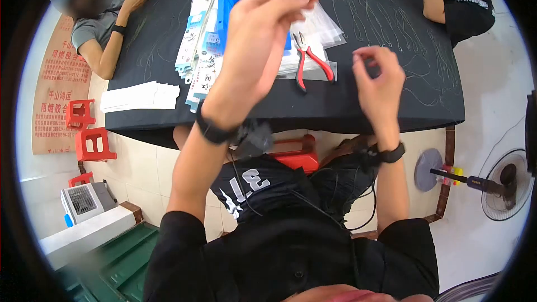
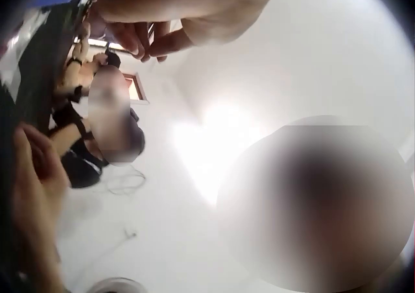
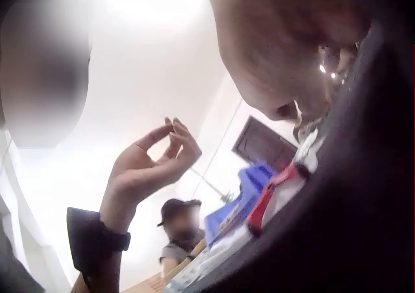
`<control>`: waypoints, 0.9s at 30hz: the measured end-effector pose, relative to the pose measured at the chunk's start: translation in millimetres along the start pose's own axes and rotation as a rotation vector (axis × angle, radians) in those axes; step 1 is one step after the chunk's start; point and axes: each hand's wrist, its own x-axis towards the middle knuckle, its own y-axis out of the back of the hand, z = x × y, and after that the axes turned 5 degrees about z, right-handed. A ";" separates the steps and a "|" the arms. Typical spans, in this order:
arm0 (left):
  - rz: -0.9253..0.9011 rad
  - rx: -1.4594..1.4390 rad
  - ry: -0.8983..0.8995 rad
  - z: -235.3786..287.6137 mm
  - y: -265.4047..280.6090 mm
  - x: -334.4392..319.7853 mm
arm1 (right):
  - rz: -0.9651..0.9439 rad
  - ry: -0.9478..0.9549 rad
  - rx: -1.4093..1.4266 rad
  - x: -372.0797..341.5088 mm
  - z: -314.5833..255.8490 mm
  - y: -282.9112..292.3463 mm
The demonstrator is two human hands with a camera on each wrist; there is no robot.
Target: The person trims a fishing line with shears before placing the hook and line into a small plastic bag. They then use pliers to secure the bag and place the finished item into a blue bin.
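Observation:
The left hand (image 1: 254, 44) is raised above a blue tray (image 1: 226, 8), its thumb and fingertips close together; the right wrist view shows this hand (image 3: 152, 166) from the side, and whether it pinches something thin cannot be told. Just above the black table, right of the red-handled pliers (image 1: 305, 64), the right hand (image 1: 380, 86) has bent fingers with the thumb near the index finger. Small glints show by its fingers (image 3: 292, 53) in the right wrist view, but what they belong to is unclear. The pliers lie with handles spread on clear plastic bags (image 1: 330, 25).
Printed cards (image 1: 187, 50) are stacked left of the tray, with white slips (image 1: 140, 97) at the front left edge. Thin strands (image 1: 400, 27) lie across the right side of the black tablecloth (image 1: 335, 103). Two other people sit at the far corners. A fan (image 1: 506, 181) stands at right.

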 end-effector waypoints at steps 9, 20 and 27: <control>-0.054 0.352 -0.183 -51.0 14.3 81.0 | -0.234 -0.277 -0.372 40.2 36.8 25.0; -0.047 0.148 0.017 -36.7 15.0 75.7 | -0.251 -0.083 -0.430 37.5 30.4 -1.9; -0.130 -0.280 0.123 -33.0 33.2 84.0 | -0.236 0.010 -0.513 22.8 20.2 -2.1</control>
